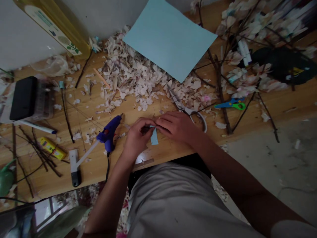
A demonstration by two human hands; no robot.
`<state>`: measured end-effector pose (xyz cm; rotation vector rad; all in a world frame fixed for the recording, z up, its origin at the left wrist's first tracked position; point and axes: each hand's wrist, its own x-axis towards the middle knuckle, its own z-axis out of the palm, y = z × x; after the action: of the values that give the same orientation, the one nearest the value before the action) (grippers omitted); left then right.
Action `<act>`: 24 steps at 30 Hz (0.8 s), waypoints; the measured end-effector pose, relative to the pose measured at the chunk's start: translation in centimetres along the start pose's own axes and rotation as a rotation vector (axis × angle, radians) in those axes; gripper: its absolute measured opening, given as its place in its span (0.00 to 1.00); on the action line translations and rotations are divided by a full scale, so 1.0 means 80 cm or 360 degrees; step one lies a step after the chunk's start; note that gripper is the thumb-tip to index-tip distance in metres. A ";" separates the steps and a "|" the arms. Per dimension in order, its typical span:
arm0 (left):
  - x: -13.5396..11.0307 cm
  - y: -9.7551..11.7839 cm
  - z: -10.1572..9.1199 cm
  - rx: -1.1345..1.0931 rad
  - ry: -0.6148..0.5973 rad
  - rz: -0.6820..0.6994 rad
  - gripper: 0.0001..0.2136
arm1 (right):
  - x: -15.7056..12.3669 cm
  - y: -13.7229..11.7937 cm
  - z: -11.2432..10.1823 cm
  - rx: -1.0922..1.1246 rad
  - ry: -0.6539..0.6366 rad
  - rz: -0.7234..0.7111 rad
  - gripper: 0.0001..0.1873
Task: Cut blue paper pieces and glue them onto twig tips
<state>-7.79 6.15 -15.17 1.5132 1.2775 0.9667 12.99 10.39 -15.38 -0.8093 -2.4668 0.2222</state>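
A small strip of light blue paper (154,137) is pinched between my two hands near the table's front edge. My left hand (139,136) has its thumb and forefinger closed on the strip's upper end. Fingers of my right hand (176,126) press together at that same end and hide part of it. Just beyond the right hand lie grey-handled scissors (181,106), partly covered by the hand. To the left of my left hand rests a blue hot glue gun (109,133), its nozzle pointing away and a glue stick in its rear.
Dried petals (138,72) are heaped at the back, with a light blue sheet (170,38) over them. Branches (219,89) with paper-like blossoms and small blue-green scissors (230,104) lie right. Leftward are a phone (24,98), a yellow tool (52,148), twigs and a tall bottle (56,26).
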 end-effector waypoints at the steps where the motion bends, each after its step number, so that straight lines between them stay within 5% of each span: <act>1: -0.001 0.000 0.001 -0.0027 0.0012 -0.0024 0.06 | 0.000 0.000 0.000 -0.0001 -0.0005 -0.0005 0.10; 8: -0.007 0.006 0.004 -0.0190 0.0122 -0.0331 0.10 | 0.000 0.001 0.001 0.0004 0.0009 -0.0019 0.10; 24: -0.016 0.005 0.007 -0.0094 0.0182 -0.0358 0.07 | -0.002 0.004 0.004 0.0062 -0.0006 -0.0078 0.11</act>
<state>-7.33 4.75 -14.97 1.2532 1.4531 0.9450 13.07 10.53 -15.83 -0.7322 -2.4746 0.2533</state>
